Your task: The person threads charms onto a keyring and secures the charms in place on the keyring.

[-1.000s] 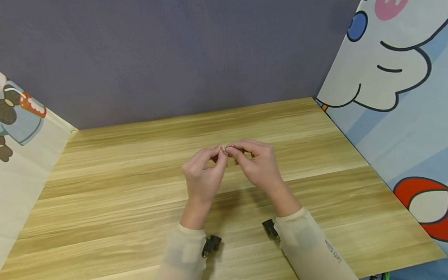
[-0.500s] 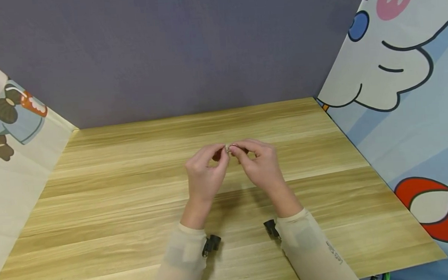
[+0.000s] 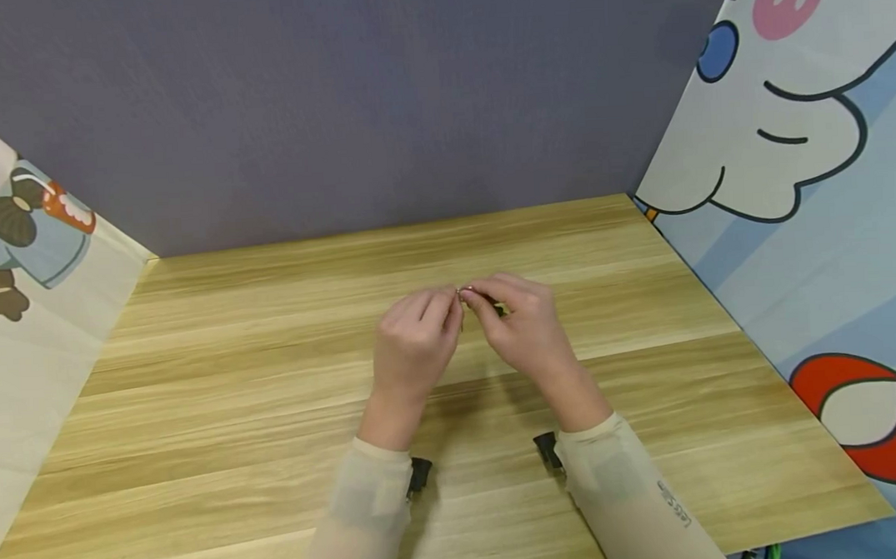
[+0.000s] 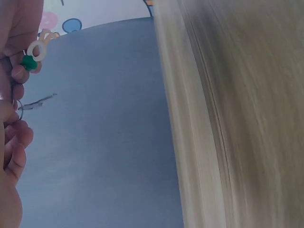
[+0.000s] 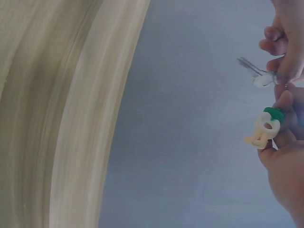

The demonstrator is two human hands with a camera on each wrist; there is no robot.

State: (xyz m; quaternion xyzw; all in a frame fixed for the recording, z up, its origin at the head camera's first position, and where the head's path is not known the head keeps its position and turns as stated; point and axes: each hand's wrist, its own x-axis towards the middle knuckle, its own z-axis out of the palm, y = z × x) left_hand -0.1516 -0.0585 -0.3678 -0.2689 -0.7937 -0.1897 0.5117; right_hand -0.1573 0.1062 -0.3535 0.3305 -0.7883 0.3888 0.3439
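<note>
My left hand (image 3: pixel 415 339) pinches a small metal key ring (image 4: pixel 20 112) with keys (image 4: pixel 40 102) hanging from it. The keys (image 5: pixel 249 64) also show beyond the left fingertips in the right wrist view. My right hand (image 3: pixel 523 322) meets it, thumb and forefinger pinching a thin dark reddish piece at the ring. Below the right fingers hangs a keychain charm (image 5: pixel 267 124) with a green piece, a white ring and a peach-coloured part. Fingertips of both hands almost touch, and they cover much of the join between ring and charm.
Both hands are above a wood-grain table (image 3: pixel 235 389). A grey panel (image 3: pixel 380 107) stands behind it, with cartoon-printed panels (image 3: pixel 811 163) at the sides. Small black cameras (image 3: pixel 419 474) sit at both wrists.
My left hand has shifted slightly right and turned, its fingers drawing closer together over the ring. The right hand has moved only a little. Green on the charm now shows beneath the right fingers.
</note>
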